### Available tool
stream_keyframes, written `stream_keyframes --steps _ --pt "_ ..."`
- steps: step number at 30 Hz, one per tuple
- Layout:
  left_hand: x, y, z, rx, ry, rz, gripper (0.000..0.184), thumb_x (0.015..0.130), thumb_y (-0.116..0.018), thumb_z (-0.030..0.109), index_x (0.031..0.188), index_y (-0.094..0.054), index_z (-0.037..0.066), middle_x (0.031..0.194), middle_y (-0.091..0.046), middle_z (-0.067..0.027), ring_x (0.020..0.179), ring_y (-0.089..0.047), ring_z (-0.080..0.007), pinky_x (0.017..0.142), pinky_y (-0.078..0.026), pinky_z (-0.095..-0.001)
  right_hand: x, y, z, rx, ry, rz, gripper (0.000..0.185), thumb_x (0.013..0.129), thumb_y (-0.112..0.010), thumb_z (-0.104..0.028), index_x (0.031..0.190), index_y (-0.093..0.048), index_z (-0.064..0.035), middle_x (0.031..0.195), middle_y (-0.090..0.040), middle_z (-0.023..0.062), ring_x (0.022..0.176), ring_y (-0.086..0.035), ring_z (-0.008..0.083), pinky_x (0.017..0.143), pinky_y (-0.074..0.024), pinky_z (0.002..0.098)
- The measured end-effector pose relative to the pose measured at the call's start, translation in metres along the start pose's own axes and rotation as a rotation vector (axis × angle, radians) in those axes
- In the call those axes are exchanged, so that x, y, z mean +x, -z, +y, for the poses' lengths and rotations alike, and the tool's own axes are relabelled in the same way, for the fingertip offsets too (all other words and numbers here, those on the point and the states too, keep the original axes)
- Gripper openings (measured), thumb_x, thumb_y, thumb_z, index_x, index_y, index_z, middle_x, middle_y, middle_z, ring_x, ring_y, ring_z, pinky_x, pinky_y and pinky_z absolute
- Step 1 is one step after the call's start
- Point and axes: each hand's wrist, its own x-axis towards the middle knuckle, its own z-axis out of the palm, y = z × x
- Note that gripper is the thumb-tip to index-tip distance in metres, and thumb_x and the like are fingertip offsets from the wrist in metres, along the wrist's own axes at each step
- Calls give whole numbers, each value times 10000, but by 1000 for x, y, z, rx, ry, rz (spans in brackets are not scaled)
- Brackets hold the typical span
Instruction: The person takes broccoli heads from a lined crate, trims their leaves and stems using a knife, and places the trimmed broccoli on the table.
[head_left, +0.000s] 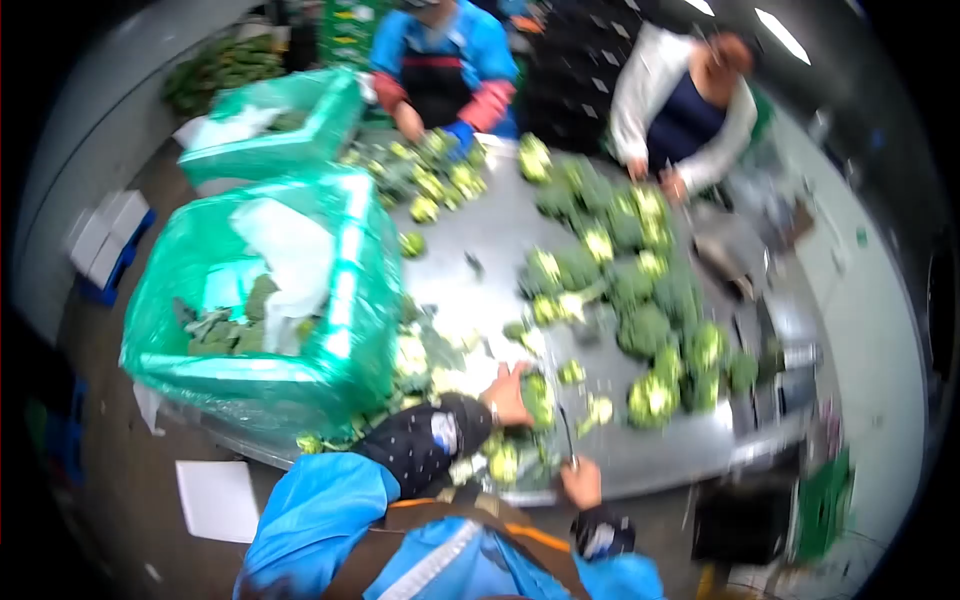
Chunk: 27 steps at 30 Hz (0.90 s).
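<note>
On the near part of the metal table, my left hand (pixel 508 397) grips a broccoli head (pixel 539 400) from its left side. My right hand (pixel 581 482) is closed around the handle of a knife (pixel 567 436), whose thin blade points away from me just right of that broccoli. Small cut broccoli pieces (pixel 598 411) lie to the right of the blade. More florets (pixel 503 462) are by the table's front edge, below my left hand. A large pile of broccoli heads (pixel 640 330) covers the right side of the table.
Two crates lined with green plastic, a near one (pixel 250 370) and a far one (pixel 262 155), stand at the left, holding broccoli and white sheets. Across the metal table (pixel 470 240), a co-worker in blue (pixel 445 60) handles florets; another in white (pixel 690 110) stands at the far right.
</note>
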Motion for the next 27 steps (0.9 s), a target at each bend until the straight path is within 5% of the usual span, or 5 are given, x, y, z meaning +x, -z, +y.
stream_keyframes --steps 6,12,17,22,27 --pt "-68 63 62 -357 -124 95 981 527 -824 186 1343 -282 122 1227 -353 -165 1105 -505 -303 964 -421 -341 -1 20 -39 1285 -376 -162 490 927 -503 -405 1308 -402 -114 928 -628 125 377 -371 98 337 -336 242" --pt "-76 73 36 -789 -195 -142 1008 667 -778 390 1417 -132 197 1424 -196 -155 1269 -320 -347 924 -407 -432 21 -6 -61 1730 -481 -443 315 907 -532 -410 1059 -558 -136 715 -576 14 390 -415 121 349 -327 238" --pt "-91 106 27 -1458 323 -842 926 756 -682 518 1433 -187 125 1509 -109 -155 1342 -241 -298 975 -365 -439 47 -79 59 1703 -163 -1095 251 893 -553 -380 1039 -585 -179 752 -497 16 460 -404 105 384 -341 212" --pt "-104 101 -6 -1012 188 -226 766 737 -726 438 1318 -410 52 1198 -543 -153 1091 -534 -226 914 -414 -321 88 -93 57 376 213 -385 593 860 -584 -442 1340 -381 -160 1110 -577 154 1071 -511 222 960 -382 426" --pt "-112 96 -21 -749 -86 120 691 679 -798 346 1227 -479 74 1125 -546 -175 1058 -520 -239 927 -404 -314 31 -31 -129 483 -28 -159 191 841 -638 -237 834 -565 -61 495 -456 -9 362 -434 102 346 -329 257"
